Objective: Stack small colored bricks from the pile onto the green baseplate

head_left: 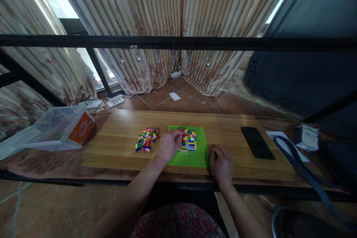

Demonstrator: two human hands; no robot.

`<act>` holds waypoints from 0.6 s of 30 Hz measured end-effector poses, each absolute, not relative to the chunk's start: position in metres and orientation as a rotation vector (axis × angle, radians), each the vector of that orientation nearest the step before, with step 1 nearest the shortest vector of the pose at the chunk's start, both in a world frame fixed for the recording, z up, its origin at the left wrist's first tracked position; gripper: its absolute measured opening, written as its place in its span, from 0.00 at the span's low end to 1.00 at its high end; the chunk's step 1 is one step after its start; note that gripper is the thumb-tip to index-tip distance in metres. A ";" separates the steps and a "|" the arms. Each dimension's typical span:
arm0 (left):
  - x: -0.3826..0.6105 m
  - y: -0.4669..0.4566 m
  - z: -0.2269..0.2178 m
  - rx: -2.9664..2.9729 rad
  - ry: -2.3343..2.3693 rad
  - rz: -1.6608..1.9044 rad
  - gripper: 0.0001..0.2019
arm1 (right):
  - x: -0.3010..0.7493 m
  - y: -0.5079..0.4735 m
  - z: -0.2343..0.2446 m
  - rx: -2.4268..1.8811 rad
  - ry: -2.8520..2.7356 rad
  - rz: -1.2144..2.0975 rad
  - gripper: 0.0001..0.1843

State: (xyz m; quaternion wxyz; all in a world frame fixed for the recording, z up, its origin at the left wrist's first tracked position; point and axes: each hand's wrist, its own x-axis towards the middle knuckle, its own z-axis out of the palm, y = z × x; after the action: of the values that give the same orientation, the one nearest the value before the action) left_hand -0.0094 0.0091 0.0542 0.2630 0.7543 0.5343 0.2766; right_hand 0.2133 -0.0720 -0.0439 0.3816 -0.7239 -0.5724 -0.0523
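A green studded baseplate [201, 158] lies on the wooden board in front of me. Built up on it is a block of small multicoloured toy bricks [190, 142]. My left hand [169, 145] reaches over the plate's left side, its thumb and fingers pinched at the left edge of the brick block. Whatever sits between those fingertips is hidden. My right hand [222, 164] rests curled at the plate's right edge, with nothing visible in its fingers. To the left of the plate is a loose pile of small coloured bricks [147, 137].
A black phone [257, 142] lies on the right of the wooden board [111, 137]. At far left stands a clear plastic bin [52, 124] with an orange label. A black bar [178, 42] crosses beyond the board. A blue-grey strap [299, 167] hangs at right.
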 end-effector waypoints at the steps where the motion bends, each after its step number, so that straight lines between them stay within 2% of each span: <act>1: -0.007 0.010 0.054 2.056 1.443 0.734 0.10 | 0.213 -0.072 -0.044 -1.843 -1.460 -0.138 0.16; 18: 0.006 0.011 0.062 2.185 1.548 0.530 0.13 | 0.213 -0.072 -0.045 -1.854 -1.477 -0.154 0.15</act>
State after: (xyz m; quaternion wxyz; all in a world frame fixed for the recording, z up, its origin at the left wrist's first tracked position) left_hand 0.0056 0.0108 0.0620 0.2047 0.7836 0.5550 0.1900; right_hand 0.2133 -0.0715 -0.0446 0.3739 -0.7240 -0.5766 -0.0600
